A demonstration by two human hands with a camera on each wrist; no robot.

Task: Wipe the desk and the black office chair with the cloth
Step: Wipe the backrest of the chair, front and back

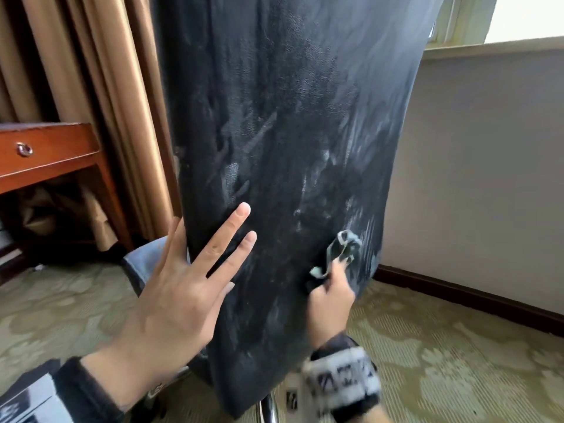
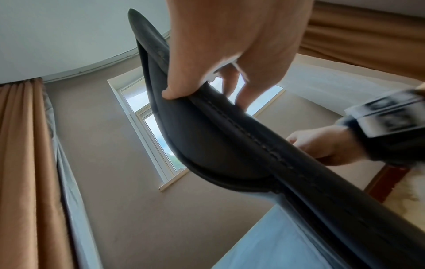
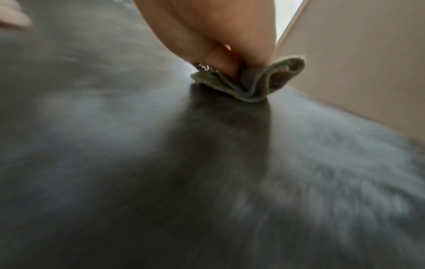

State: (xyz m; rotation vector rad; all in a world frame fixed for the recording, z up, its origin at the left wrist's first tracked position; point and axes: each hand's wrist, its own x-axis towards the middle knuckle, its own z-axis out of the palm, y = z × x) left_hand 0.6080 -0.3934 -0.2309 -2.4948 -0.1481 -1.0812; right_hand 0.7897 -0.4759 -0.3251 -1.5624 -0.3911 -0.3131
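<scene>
My right hand pinches a bunched grey-green cloth against the lower right of the tall black leather chair back. Its long axis rises above my grip. My left hand, fingers spread, steadies the left edge.
</scene>
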